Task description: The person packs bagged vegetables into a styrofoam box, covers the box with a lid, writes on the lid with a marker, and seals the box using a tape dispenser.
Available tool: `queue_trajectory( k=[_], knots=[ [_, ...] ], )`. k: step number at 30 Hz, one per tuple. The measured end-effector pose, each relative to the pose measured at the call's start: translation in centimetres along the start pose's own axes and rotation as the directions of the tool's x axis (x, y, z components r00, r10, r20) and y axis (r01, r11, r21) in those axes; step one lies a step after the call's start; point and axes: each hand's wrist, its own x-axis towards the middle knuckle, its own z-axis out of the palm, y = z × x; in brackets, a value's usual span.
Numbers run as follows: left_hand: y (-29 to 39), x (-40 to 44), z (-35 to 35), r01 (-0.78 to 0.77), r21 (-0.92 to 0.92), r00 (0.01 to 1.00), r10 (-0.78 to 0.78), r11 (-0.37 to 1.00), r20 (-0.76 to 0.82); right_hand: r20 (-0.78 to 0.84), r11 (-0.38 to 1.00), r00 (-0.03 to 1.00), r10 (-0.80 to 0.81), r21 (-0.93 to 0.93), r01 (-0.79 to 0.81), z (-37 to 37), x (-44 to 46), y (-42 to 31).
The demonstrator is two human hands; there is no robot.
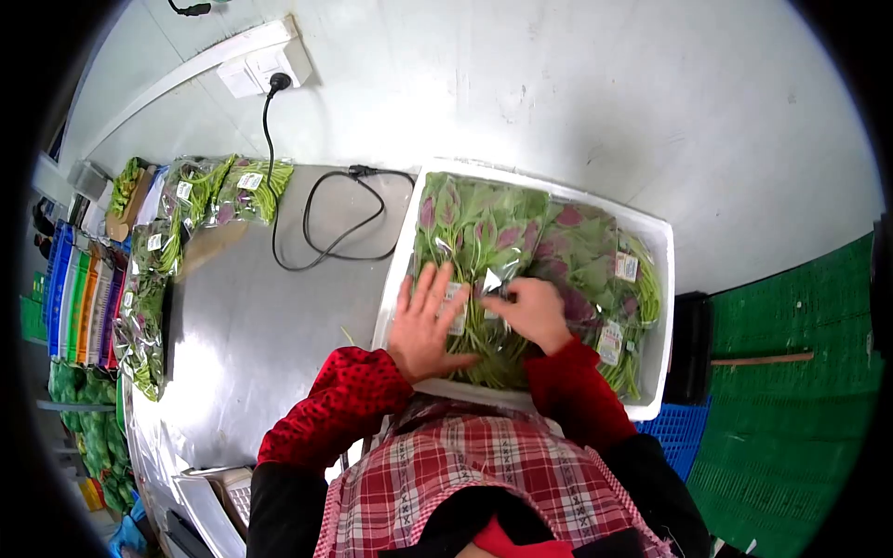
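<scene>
A white foam box (pixel 662 279) holds several clear plastic bags of leafy greens with purple-marked leaves and green stems. My left hand (pixel 426 327) lies flat, fingers spread, on the stem end of a bag of greens (pixel 474 228) at the box's left side. Beside it, my right hand (pixel 532 312) is closed over the same part of the bag, its thumb and fingertips drawn together. What they pinch is hidden or too small to name. White labels show on the bags, including one label (pixel 610 342) at the box's right.
More bagged greens (pixel 249 191) line the left edge of the metal table (pixel 242 316). A black cable (pixel 326 251) loops from a wall socket (pixel 279 70) across it. Coloured crates (pixel 84 298) stand at far left. A blue crate (pixel 679 432) sits below right.
</scene>
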Motion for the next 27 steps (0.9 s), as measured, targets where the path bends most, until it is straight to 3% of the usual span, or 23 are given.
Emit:
queue_trajectory(
  k=[1, 2, 3, 4, 7, 10, 13, 17, 20, 22, 23, 24, 26, 27],
  knots=[
    [0.0, 0.3, 0.8, -0.031, 0.038, 0.998, 0.028, 0.999, 0.061, -0.242, 0.995, 0.97, -0.012, 0.097, 0.037, -1.1, 0.1, 0.2],
    [-0.1, 0.7, 1.2, -0.03, 0.035, 0.998, 0.028, 0.999, 0.051, -0.328, 0.994, 0.944, 0.04, 0.106, -0.006, -2.8, 0.9, -0.9],
    [-0.1, 0.7, 1.5, -0.053, 0.05, 0.995, 0.049, 0.997, 0.088, -0.46, 0.976, 0.861, -0.216, -0.113, 0.184, -3.1, 2.9, -1.3],
    [-0.2, 0.7, 2.0, -0.081, 0.067, 0.989, 0.072, 0.994, 0.131, -0.523, 0.882, 0.714, -0.465, -0.343, 0.323, -2.6, 5.2, -1.6],
    [-0.8, 0.7, 3.8, -0.079, 0.087, 0.976, 0.06, 0.993, 0.211, -0.238, 0.854, 0.89, -0.389, -0.454, 0.252, 1.3, 10.9, -2.1],
    [-1.3, 0.4, 6.1, -0.079, 0.096, 0.949, 0.046, 0.992, 0.311, -0.214, 0.902, 0.917, -0.338, -0.352, 0.25, 3.4, 11.4, 0.1],
    [-1.6, 1.1, 8.5, -0.06, -0.002, 0.926, 0.056, 0.998, 0.373, -0.186, 0.887, 0.92, -0.345, -0.384, 0.255, 5.0, 12.1, 1.3],
    [-1.5, 0.9, 8.4, -0.079, 0.043, 0.916, 0.055, 0.996, 0.396, -0.181, 0.889, 0.922, -0.343, -0.38, 0.256, 4.3, 11.9, 0.5],
    [-1.2, 0.2, 6.4, -0.017, -0.008, 0.892, 0.019, 1.0, 0.452, -0.044, 0.899, 0.97, -0.239, -0.388, 0.204, 2.5, 12.9, -1.3],
    [-0.9, -1.0, 5.0, 0.158, 0.0, 0.842, -0.135, 0.987, 0.522, -0.049, 0.879, 0.945, -0.323, -0.385, 0.281, 3.0, 14.7, -2.0],
    [-0.9, -1.1, 5.2, 0.145, 0.031, 0.812, -0.137, 0.989, 0.567, -0.13, 0.859, 0.92, -0.369, -0.427, 0.284, 4.4, 15.1, -1.4],
    [-0.9, -0.7, 5.6, 0.126, 0.029, 0.804, -0.119, 0.992, 0.583, -0.266, 0.884, 0.874, -0.407, -0.354, 0.305, 5.9, 15.6, -0.2],
    [-0.5, -0.3, 6.9, 0.171, 0.074, 0.763, -0.179, 0.983, 0.621, -0.115, 0.932, 0.947, -0.3, -0.245, 0.266, 5.4, 15.6, 0.3],
    [-0.7, -0.4, 7.5, 0.143, 0.078, 0.773, -0.16, 0.987, 0.614, -0.13, 0.938, 0.95, -0.284, -0.242, 0.247, 4.9, 15.9, 0.0]
  ],
)
